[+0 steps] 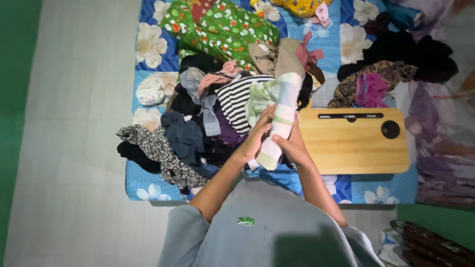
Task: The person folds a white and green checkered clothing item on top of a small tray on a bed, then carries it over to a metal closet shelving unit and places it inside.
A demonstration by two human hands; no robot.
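Both my hands hold up a pale green and white checked cloth (280,116) folded into a long strip. My left hand (257,134) grips its left edge with fingers spread along the fabric. My right hand (292,143) grips the lower right side. Below and to the left lies a heap of clothes (198,133), among them a black and white striped top (236,101), dark garments and a black and white patterned piece (161,151). They rest on a blue mattress with white flowers (148,44).
A wooden lap tray (354,141) with a slot and a dark round hole sits just right of my hands. A green floral pillow (217,27) lies at the top. Dark and brown clothes (391,64) are piled at upper right. Grey tiled floor (74,123) spreads left.
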